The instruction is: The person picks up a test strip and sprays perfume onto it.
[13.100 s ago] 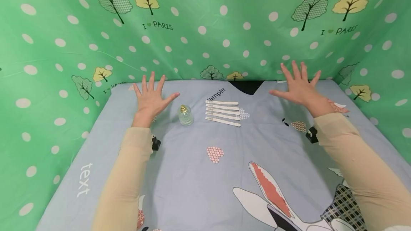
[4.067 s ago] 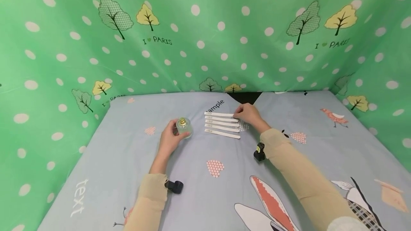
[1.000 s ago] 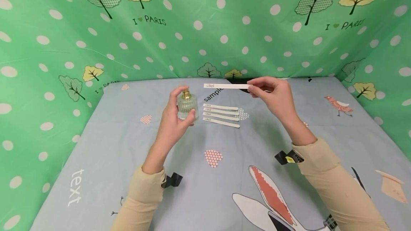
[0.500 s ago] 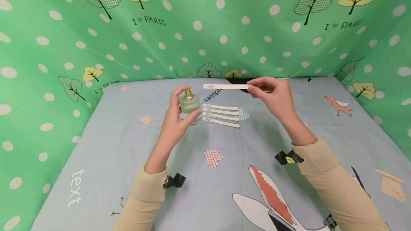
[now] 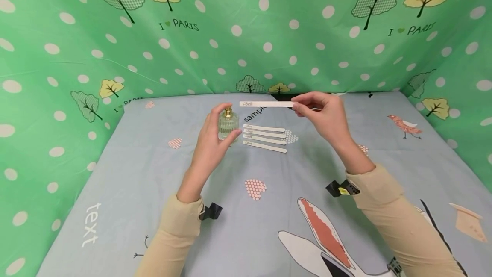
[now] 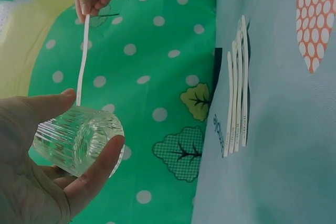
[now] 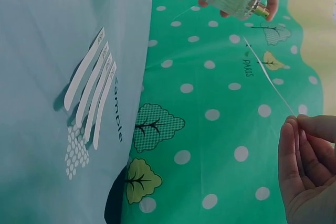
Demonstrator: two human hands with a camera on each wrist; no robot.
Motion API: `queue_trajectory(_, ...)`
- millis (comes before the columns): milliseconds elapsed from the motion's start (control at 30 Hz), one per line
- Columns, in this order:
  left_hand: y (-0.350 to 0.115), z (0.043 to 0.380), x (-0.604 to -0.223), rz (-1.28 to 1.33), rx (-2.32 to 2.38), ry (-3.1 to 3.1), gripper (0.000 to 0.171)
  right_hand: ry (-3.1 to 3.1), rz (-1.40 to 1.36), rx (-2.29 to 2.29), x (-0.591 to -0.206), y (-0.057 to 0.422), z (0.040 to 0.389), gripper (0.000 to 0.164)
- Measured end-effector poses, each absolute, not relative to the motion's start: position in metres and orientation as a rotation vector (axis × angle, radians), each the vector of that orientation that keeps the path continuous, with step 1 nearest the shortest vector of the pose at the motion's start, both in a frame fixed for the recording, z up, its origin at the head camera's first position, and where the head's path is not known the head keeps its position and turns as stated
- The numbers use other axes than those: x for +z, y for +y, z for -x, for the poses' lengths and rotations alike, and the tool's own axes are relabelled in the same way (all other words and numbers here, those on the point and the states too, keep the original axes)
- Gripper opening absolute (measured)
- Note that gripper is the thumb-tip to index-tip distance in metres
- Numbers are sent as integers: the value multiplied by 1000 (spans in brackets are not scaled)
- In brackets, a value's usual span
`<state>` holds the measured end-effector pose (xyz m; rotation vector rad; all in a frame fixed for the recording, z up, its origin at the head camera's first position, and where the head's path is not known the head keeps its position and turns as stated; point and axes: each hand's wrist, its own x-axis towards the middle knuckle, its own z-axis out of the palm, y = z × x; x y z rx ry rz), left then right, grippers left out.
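Observation:
A ribbed clear-glass perfume bottle [image 5: 228, 126] with pale green liquid and a gold spray top is gripped by my left hand [image 5: 209, 144], held up off the cloth. One finger lies on the gold top [image 7: 261, 10]; the thumb is against the glass side. My right hand [image 5: 326, 116] pinches one end of a white paper test strip [image 5: 265, 104] marked with small lettering. The strip extends level to the left, its free end close to the right of the gold top. Several more white strips [image 5: 265, 136] lie side by side on the cloth below.
The table wears a grey-blue cloth [image 5: 215, 243] printed with hearts, a rabbit and lettering. Behind it hangs a green dotted curtain [image 5: 215, 20] that reaches down to the table's far edge. A black camera [image 5: 213, 211] is strapped at the left wrist.
Earlier both hands were empty; bottle and all strips lay on the cloth. Since then the bottle and one strip were lifted. In the last second, bottle and strip have come slightly closer together.

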<state>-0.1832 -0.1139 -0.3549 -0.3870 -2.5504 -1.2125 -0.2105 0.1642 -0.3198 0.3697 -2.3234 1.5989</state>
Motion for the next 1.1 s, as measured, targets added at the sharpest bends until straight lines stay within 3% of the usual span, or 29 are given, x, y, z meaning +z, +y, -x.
queue_trajectory(1100, -116, 196, -361, 193, -1122, -2644, 63, -2330, -397, 1555, -332, 142, 215, 15)
